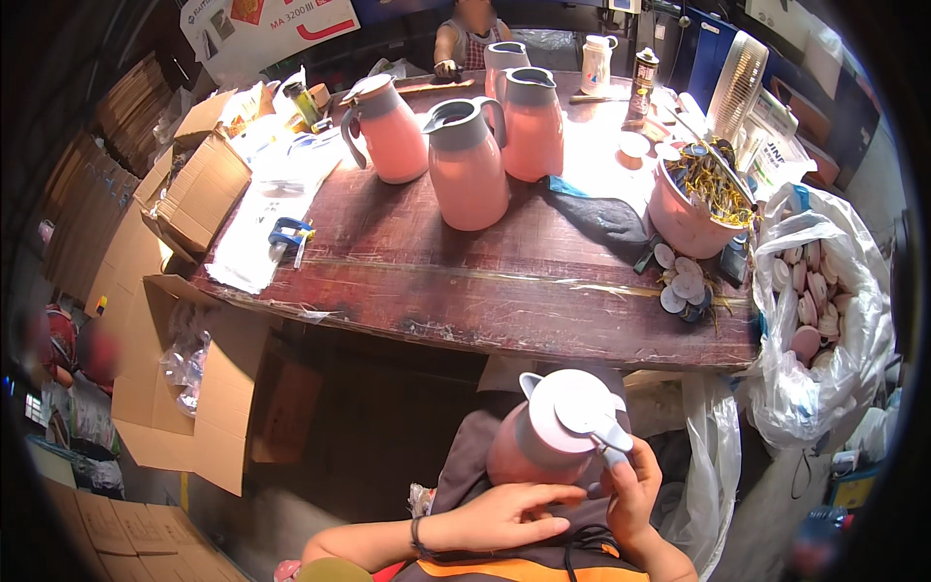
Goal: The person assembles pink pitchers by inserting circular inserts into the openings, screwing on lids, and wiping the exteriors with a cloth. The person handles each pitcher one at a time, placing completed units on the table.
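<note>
A pink and grey vacuum jug (543,441) with a white lid (577,400) rests upright, slightly tilted, on my lap. My right hand (628,485) is closed round its grey handle, with the thumb near the lid's lever. Below the jug's body lies my left hand (509,519), fingers stretched out toward the right and holding nothing. On the table stand more pink jugs: one with a lid (393,136) at the left, a lidless one (467,175) in the middle, and two others (533,126) behind it.
On the wooden table (388,272) are a blue clamp (289,233), a dark cloth (606,223) and a pink bucket (689,215) of wires. A plastic bag (824,388) of round pink lids hangs at the right. Opened cardboard boxes (204,446) flank the left. Another person (475,44) sits across.
</note>
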The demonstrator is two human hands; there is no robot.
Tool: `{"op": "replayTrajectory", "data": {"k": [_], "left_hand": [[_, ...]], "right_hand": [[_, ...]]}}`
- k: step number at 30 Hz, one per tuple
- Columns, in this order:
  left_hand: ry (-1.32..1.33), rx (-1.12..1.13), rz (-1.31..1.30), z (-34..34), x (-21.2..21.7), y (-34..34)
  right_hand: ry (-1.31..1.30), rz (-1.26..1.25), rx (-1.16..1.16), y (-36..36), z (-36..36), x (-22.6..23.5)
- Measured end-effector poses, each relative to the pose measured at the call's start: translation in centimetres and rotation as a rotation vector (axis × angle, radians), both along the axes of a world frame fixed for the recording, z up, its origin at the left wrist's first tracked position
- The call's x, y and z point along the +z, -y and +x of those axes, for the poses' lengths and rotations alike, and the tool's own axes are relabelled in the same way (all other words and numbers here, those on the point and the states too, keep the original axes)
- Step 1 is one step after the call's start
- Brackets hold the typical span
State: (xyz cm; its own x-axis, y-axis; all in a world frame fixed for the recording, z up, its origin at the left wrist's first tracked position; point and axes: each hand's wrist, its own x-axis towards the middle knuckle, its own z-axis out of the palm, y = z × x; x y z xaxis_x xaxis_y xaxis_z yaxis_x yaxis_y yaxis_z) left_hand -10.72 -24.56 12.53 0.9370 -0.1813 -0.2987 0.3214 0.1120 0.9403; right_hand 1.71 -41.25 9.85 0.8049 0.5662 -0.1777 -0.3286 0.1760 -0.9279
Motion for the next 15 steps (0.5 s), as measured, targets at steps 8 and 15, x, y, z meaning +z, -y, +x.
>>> {"op": "replayTrajectory", "data": {"k": [8, 15], "left_hand": [[0.290, 0.156, 0.408, 0.4, -0.2, 0.9], [0.218, 0.386, 0.270, -1.1, 4.5, -3.8]], "right_hand": [[0.666, 0.005, 0.272, -1.5, -1.2, 1.6], [0.594, -0.054, 0.200, -2.1, -0.9, 1.2]]}}
